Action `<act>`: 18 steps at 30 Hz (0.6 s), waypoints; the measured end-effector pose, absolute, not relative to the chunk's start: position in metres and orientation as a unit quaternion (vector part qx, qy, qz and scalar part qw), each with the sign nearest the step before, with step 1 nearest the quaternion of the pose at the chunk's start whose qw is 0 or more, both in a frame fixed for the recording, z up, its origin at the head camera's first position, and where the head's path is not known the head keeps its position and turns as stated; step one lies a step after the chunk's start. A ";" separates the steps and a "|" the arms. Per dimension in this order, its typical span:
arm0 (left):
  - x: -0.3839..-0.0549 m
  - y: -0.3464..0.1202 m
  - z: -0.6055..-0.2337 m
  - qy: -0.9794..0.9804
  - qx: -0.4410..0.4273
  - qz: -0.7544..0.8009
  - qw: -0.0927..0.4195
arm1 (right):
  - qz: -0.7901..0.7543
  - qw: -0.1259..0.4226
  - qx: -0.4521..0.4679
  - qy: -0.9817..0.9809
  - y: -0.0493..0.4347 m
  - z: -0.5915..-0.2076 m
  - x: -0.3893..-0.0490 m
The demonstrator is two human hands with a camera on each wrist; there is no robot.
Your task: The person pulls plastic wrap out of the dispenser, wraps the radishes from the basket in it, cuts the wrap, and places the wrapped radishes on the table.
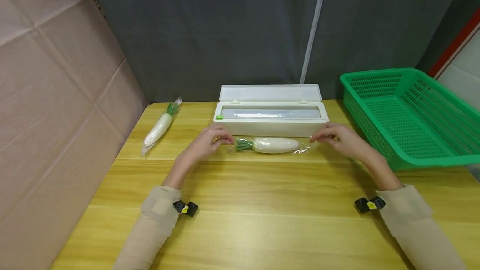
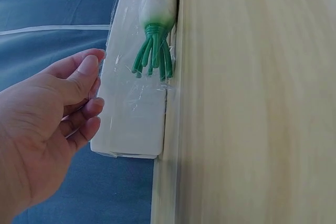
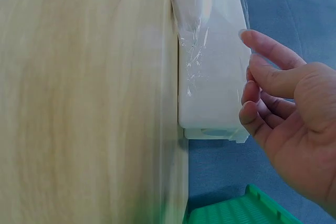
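Note:
A white radish (image 1: 275, 145) with green stalks lies crosswise on the table, wrapped in clear cling film (image 1: 301, 149) that sticks out past both ends. My left hand (image 1: 210, 140) is at the stalk end, thumb and forefinger pinching the film's edge. The stalks (image 2: 153, 51) show through the film in the left wrist view. At the root end, my right hand (image 1: 339, 138) holds the opposite edge of the film near thumb and fingertip. Right behind the radish stands a white film dispenser (image 1: 271, 128), its lid raised and a roll inside.
Another film-wrapped radish (image 1: 159, 128) lies at the table's left side. A green plastic basket (image 1: 375, 132) stands at the right, close to my right forearm. A dark curtain (image 1: 210, 32) hangs behind the wooden table (image 1: 262, 211), and a pale cloth wall (image 1: 56, 95) borders the left.

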State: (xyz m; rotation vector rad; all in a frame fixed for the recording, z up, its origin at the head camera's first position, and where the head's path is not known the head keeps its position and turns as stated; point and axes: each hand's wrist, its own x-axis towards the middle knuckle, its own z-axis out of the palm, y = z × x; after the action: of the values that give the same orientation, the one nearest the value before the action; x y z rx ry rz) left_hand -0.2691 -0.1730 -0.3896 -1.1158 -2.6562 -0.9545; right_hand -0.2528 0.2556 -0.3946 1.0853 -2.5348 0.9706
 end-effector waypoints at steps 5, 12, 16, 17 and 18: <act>-0.270 -0.174 -0.390 -0.876 -0.374 -0.304 0.036 | 0.317 0.095 0.377 -0.865 0.255 -0.398 -0.254; -0.270 -0.172 -0.390 -0.880 -0.381 -0.283 0.015 | 0.321 0.063 0.381 -0.865 0.252 -0.399 -0.250; -0.271 -0.171 -0.391 -0.881 -0.385 -0.274 0.005 | 0.308 0.045 0.376 -0.873 0.250 -0.399 -0.250; -0.272 -0.171 -0.391 -0.881 -0.388 -0.271 0.004 | 0.303 0.038 0.375 -0.875 0.250 -0.400 -0.250; -0.272 -0.171 -0.391 -0.881 -0.390 -0.268 0.003 | 0.298 0.033 0.373 -0.878 0.249 -0.400 -0.250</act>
State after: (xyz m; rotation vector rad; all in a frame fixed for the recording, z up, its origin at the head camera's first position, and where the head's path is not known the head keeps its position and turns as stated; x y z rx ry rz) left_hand -0.2721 -0.1712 -0.3913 -1.2239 -2.7616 -0.8412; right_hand -0.2503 0.2495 -0.3997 1.1484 -2.7021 0.9158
